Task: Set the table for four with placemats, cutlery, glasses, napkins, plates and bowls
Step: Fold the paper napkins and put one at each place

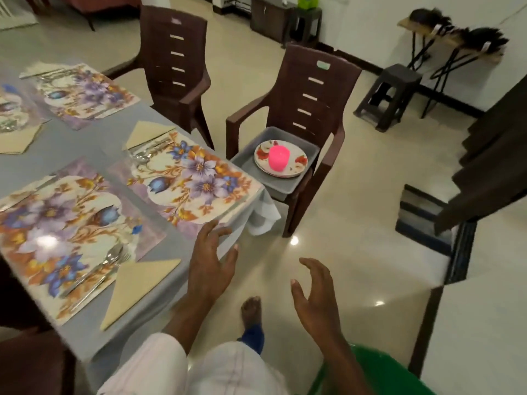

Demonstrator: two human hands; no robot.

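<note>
Both hands are empty, fingers spread: left hand (pixel 209 269) over the corner edge of the table (pixel 71 143), right hand (pixel 313 295) off it above open glossy floor (pixel 356 223). Past that corner a grey tray (pixel 278 185) on a brown plastic chair (pixel 313 89) holds round floral plates (pixel 296 162) lying flat, a pink cup (pixel 279 157) standing on them.

Dim warm indoor light, ceiling glare on my near placemat (pixel 65 235) at 8 o'clock, floor (pixel 293 240) hotspots, soft blur, bowed edges
</note>
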